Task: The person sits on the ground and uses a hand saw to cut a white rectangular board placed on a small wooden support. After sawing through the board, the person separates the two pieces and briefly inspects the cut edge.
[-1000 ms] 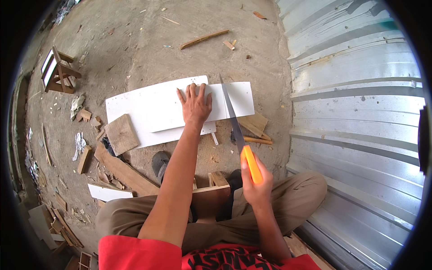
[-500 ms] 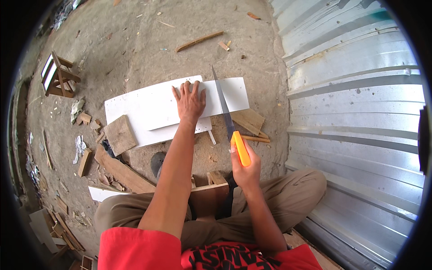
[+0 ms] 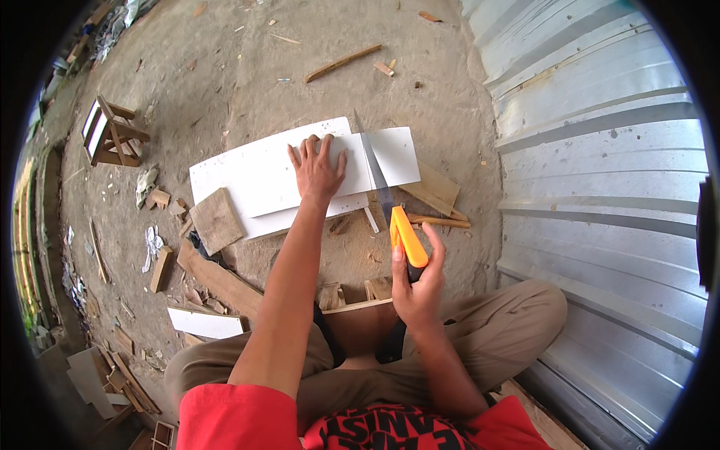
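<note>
My left hand (image 3: pixel 318 174) lies flat with fingers spread, pressing on a narrow white board (image 3: pixel 274 185). This board rests across a wider white panel (image 3: pixel 225 163), and its right end juts out past the panel. In my right hand (image 3: pixel 420 294) is a handsaw (image 3: pixel 408 240) with an orange and black handle. My thumb is along the handle and the index finger is raised off it. The saw's blade points away from me and crosses the narrow board to the right of my left hand. Whether the teeth are in a cut is hard to see.
A square wood block (image 3: pixel 217 221) sits on the panel's left end. Wood offcuts (image 3: pixel 437 191) lie under the board's right end. A corrugated metal wall (image 3: pixel 592 195) runs along the right. A small wooden stool (image 3: pixel 112 133) stands far left. A wooden piece (image 3: pixel 360 321) is between my legs.
The right index finger has lifted off the saw handle, and my grip has loosened and shifted lower. My left hand stays on the board. The whole view has shifted slightly.
</note>
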Action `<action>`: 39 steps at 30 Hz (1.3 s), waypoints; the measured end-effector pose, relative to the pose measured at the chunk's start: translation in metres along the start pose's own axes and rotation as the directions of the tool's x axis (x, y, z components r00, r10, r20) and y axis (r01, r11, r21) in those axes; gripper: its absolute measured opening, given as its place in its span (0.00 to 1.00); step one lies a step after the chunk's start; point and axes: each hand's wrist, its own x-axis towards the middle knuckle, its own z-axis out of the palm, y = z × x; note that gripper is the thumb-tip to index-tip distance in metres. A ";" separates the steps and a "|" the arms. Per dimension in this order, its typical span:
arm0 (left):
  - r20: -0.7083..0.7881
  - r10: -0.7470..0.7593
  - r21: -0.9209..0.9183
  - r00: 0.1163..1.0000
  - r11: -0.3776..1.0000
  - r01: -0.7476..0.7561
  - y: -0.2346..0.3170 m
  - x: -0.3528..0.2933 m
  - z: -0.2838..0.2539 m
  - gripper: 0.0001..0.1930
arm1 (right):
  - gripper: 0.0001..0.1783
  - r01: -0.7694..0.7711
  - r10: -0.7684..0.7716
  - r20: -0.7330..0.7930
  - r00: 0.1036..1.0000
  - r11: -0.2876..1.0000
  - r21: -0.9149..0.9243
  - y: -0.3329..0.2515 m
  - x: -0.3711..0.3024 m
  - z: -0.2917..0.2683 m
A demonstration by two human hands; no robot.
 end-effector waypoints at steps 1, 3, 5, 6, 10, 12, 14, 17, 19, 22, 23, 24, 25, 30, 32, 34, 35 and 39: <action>-0.004 0.000 -0.004 1.000 1.000 0.000 0.001 0.000 0.000 0.25 | 0.24 -0.084 0.084 -0.001 0.996 0.996 0.031 -0.003 -0.002 -0.002; -0.013 0.014 -0.012 1.000 1.000 -0.014 0.001 0.001 0.001 0.25 | 0.14 -0.221 0.222 -0.012 0.975 0.974 0.045 -0.006 -0.008 -0.005; -0.005 0.059 -0.024 0.998 0.998 -0.059 0.003 0.001 0.005 0.26 | 0.12 -0.207 0.207 0.083 0.975 0.978 0.000 -0.013 -0.016 -0.010; 0.011 0.052 -0.019 0.999 0.998 -0.052 0.003 0.001 0.006 0.26 | 0.11 -0.200 0.201 0.129 0.971 0.980 -0.022 -0.015 -0.018 -0.012; 0.007 -0.006 -0.019 1.000 1.000 0.006 0.006 0.004 0.008 0.28 | 0.11 -0.302 0.291 0.103 0.951 0.945 0.121 -0.018 -0.001 -0.003; -0.022 -0.098 -0.009 0.995 0.995 0.098 0.008 0.007 0.011 0.28 | 0.12 -0.340 0.325 0.131 0.936 0.933 0.113 -0.017 0.019 0.004; -0.047 -0.130 0.000 0.990 0.991 0.130 0.008 0.008 0.011 0.28 | 0.13 -0.330 0.312 0.158 0.937 0.939 0.101 -0.016 0.026 0.006; -0.045 -0.148 -0.010 0.988 0.989 0.147 0.014 0.008 0.012 0.28 | 0.13 -0.295 0.284 0.149 0.947 0.954 0.056 -0.006 0.016 0.003; -0.030 -0.151 -0.007 0.988 0.988 0.151 0.012 0.009 0.009 0.28 | 0.12 -0.247 0.243 0.101 0.965 0.969 0.025 -0.015 0.005 -0.008; -0.025 -0.139 -0.001 0.990 0.990 0.140 0.007 0.009 0.006 0.28 | 0.11 -0.251 0.249 0.117 0.962 0.968 0.009 -0.028 0.002 -0.022; -0.042 -0.129 0.003 0.991 0.992 0.129 0.006 0.009 0.007 0.28 | 0.11 -0.261 0.259 0.115 0.959 0.965 -0.003 -0.031 0.008 -0.021; -0.054 -0.120 0.010 0.991 0.993 0.121 0.006 0.007 0.008 0.28 | 0.11 -0.275 0.275 0.116 0.954 0.961 -0.016 -0.031 0.015 -0.019; -0.056 -0.125 0.005 0.991 0.992 0.125 0.005 0.007 0.008 0.28 | 0.12 -0.295 0.298 0.140 0.944 0.955 -0.041 -0.025 0.034 -0.007; -0.074 -0.137 -0.026 0.988 0.990 0.135 0.016 0.012 0.012 0.26 | 0.21 -0.291 0.289 0.105 0.952 0.957 0.003 0.020 0.107 0.044; -0.076 -0.158 -0.027 0.984 0.987 0.157 0.009 0.012 0.013 0.27 | 0.18 -0.184 0.186 0.115 0.976 0.983 -0.020 0.012 0.073 0.028; -0.064 -0.166 -0.034 0.984 0.986 0.164 0.005 0.009 0.013 0.27 | 0.15 -0.186 0.189 0.118 0.975 0.982 -0.041 -0.012 0.028 0.003; -0.053 -0.156 -0.036 0.986 0.987 0.155 0.006 0.007 0.012 0.27 | 0.14 -0.193 0.196 0.108 0.975 0.981 -0.036 -0.018 0.015 -0.009; -0.082 -0.134 0.015 0.988 0.991 0.136 0.002 0.010 0.008 0.27 | 0.13 -0.272 0.275 0.173 0.946 0.961 -0.043 -0.012 0.042 -0.009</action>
